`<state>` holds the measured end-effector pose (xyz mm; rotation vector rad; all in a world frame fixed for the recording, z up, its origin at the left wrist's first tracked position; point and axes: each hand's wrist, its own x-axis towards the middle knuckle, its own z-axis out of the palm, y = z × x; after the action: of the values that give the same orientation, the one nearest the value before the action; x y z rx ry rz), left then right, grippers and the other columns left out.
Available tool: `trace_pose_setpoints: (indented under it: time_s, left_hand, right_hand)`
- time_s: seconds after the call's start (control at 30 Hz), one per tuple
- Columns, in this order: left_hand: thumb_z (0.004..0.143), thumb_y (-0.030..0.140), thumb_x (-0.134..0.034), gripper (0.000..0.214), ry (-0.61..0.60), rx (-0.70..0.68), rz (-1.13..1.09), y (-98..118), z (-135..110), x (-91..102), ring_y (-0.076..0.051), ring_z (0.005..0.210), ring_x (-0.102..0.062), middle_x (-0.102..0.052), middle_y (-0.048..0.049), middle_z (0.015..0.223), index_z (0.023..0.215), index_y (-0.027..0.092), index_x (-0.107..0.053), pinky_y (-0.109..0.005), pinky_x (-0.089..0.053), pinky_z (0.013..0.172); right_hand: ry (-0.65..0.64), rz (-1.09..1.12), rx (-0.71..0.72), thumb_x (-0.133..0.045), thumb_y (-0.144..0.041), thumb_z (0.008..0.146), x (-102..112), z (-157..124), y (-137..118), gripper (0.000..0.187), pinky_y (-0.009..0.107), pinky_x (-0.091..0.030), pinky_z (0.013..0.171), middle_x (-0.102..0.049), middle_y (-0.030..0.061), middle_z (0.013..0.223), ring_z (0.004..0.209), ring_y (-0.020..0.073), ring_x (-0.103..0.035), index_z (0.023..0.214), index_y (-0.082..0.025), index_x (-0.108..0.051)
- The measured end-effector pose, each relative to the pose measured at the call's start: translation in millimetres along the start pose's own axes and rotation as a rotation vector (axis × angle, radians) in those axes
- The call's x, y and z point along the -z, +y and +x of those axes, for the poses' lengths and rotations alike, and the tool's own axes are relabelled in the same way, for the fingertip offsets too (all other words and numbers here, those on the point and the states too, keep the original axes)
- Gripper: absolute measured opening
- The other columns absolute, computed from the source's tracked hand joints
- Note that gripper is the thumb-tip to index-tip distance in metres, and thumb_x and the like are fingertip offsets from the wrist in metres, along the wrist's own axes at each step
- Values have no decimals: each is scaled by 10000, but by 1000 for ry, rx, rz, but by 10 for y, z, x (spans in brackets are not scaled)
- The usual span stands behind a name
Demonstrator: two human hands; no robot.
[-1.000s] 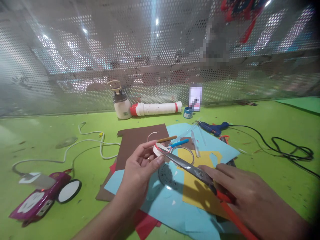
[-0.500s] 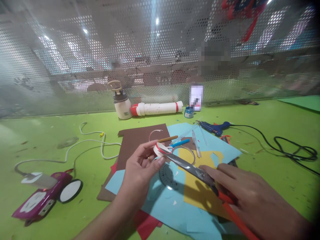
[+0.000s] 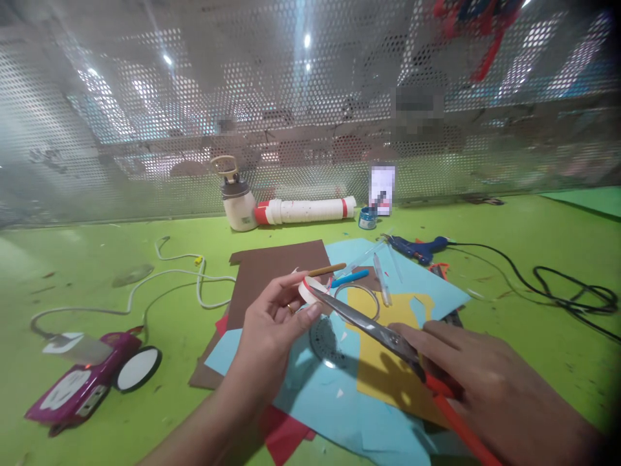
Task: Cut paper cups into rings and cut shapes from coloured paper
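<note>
Between the thumb and fingers of my left hand (image 3: 279, 323) is a small white paper ring or cup piece (image 3: 310, 291) with a red edge. Its exact kind is unclear. My right hand (image 3: 478, 375) grips a pair of scissors (image 3: 373, 329) by the red handles. The scissor blades point left, and their tips touch the rim of the white piece; the blades look nearly together. Beneath both hands lie light blue paper (image 3: 334, 404) and yellow paper (image 3: 376, 362), with a clear protractor (image 3: 326, 340) and small white scraps on top.
Behind the hands are brown paper (image 3: 276, 262), a blue pen (image 3: 350, 278), a metal ring (image 3: 376, 301) and a blue glue gun (image 3: 420, 248) with black cord. A sprayer bottle (image 3: 240, 207), a white tube (image 3: 310, 210) and a blue jar (image 3: 367, 219) stand farther back. A purple device (image 3: 72, 388) sits left.
The thin curled strip that rose behind the white piece is mostly out of sight, with a small tip showing above my left fingers. Both hands and the scissors have barely moved.
</note>
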<state>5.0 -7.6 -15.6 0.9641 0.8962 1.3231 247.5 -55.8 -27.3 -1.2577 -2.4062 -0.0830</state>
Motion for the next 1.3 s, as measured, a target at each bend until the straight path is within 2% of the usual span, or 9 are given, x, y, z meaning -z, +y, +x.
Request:
trace_pose_setpoints:
  time_s: [0.17, 0.47, 0.7, 0.93, 1.3]
  left_hand:
    - [678, 192, -810, 406, -5, -18, -7, -12, 21, 7, -176, 940, -664, -738, -73, 996, 1051, 179, -650, -303, -515, 850]
    - [669, 184, -811, 415, -3, -9, 5, 8, 1, -6, -194, 936, -665, -737, -79, 978, 1052, 182, -651, -320, -515, 846]
    - [652, 178, -819, 437, 11, -15, 0, -4, -6, -19, -199, 963, -658, -724, -77, 1020, 1051, 189, -641, -318, -513, 853]
    - [666, 177, -812, 420, 20, -42, 3, -8, -24, -42, -191, 945, -662, -725, -77, 1021, 1044, 185, -627, -301, -528, 823]
    - [650, 169, -817, 419, 35, -48, 6, -21, -31, -54, -193, 937, -662, -720, -73, 997, 1023, 187, -627, -312, -531, 828]
  right_hand:
    - [-17, -45, -17, -478, -53, 757, -24, -18, 25, 541, 414, -543, 542, -600, 73, 857, 678, 245, -627, 1279, -194, -480]
    - [-76, -24, -40, -488, -68, 787, -28, -12, 31, 523, 433, -546, 590, -606, 78, 886, 715, 247, -626, 1295, -191, -484]
    - [-12, -67, -12, -459, -77, 779, -20, 1, -1, 476, 363, -537, 520, -657, 108, 893, 669, 241, -643, 1236, -184, -540]
    - [-1, -44, -25, -455, -76, 772, -52, -71, 10, 505, 387, -528, 556, -629, 75, 859, 689, 245, -637, 1257, -208, -500]
    - [-16, -53, -32, -463, -77, 772, -43, -33, 29, 500, 394, -517, 572, -600, 71, 860, 695, 238, -612, 1260, -172, -514]
